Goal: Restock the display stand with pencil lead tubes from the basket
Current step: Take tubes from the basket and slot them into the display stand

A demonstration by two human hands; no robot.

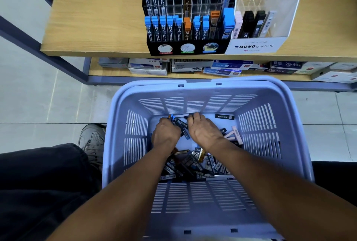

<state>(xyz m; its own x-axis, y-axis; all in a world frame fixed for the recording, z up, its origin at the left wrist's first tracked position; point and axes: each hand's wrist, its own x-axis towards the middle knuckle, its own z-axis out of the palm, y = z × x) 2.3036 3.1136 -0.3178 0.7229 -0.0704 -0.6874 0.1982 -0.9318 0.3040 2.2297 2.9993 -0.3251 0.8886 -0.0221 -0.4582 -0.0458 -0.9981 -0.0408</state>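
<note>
Lilac basket (119,125) on the floor below the shelf holds the loose lead tubes (193,160), most heaped at its near side. Your left hand (166,134) grips approx 3 blue-capped tubes (180,125); your right hand (203,129) has its fingers curled over the far end of the pile, can't tell if they're holding any. Gather same-grade tubes w/ caps aligned, then lift to the black stand (185,46) above the basket. Counts: 2 hands, 1 basket, 2 stands incl. the white one (257,46); tubes too many to count.

Bright, even light (wide-angle bending at edges); near foreground blurred.
</note>
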